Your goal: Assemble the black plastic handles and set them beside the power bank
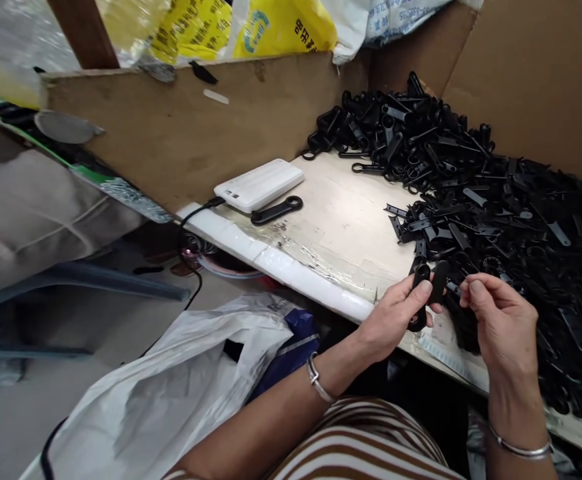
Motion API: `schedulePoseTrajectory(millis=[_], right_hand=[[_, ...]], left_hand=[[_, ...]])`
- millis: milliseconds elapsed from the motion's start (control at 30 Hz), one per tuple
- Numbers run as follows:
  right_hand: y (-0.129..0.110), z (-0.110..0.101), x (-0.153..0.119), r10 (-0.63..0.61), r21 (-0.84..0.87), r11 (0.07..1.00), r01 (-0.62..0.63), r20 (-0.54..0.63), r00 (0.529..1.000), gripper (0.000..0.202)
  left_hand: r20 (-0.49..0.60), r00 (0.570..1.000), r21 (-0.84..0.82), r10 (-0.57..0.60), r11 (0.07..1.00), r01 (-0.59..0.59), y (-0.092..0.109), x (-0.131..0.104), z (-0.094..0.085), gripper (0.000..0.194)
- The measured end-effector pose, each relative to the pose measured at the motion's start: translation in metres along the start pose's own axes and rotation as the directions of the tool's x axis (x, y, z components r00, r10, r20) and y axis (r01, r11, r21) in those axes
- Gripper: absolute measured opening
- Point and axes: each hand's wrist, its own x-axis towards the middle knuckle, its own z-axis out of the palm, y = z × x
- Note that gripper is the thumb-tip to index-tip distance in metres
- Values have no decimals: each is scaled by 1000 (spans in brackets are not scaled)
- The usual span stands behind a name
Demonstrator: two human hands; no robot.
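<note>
The light is even and soft, with only weak shadows. Glare shines on the clear plastic film [321,257] over the pale table and on the silvery sheet [25,213] at left. The edges look stretched and slightly blurred.

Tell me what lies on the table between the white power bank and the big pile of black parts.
In the head view, one loose black part lies beside the power bank; from there to the pile the table is bare.

Cardboard wall [181,133] behind, pale worktop [351,220] w/ taped edge, grey floor [15,413], yellow sacks [271,27] up top
</note>
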Motion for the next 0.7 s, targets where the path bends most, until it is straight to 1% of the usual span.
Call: schedulePoseTrajectory(millis=[33,100,167,267,333,433,500,600,700], right_hand=[[-1,0,0,23,26,999,-23,22,999,17],[-2,2,-1,71,28,997,-73,67,995,19],[-1,6,-1,106,2,994,-107,61,992,24],[8,7,-2,128,-77,989,-126,19,992,30],[15,5,-1,108,-114,988,-109,-16,994,36],[18,3,-2,118,-126,984,-124,-48,992,47],[15,3,-4,90,-156,983,-101,-75,993,46],[9,3,-6,20,-177,983,-41,-119,993,42],[8,1,-5,16,-150,988,-34,-121,993,39]], left_hand=[[12,1000,-6,-4,1000,4,-1,1,0,50],[8,1000,-4,18,1000,-18,-3,3,1,44],[-32,998,20,49,999,-49,-6,5,3,39],[-80,995,70,62,996,-56,-12,7,3,38],[-59,996,85,74,994,-69,-15,9,0,37],[-7,996,128,92,988,-90,-17,11,-7,33],[22,996,141,83,986,-85,-17,12,-10,33],[48,998,145,47,988,-53,-16,10,-11,40],[66,998,142,10,990,-20,-15,9,-11,49]])
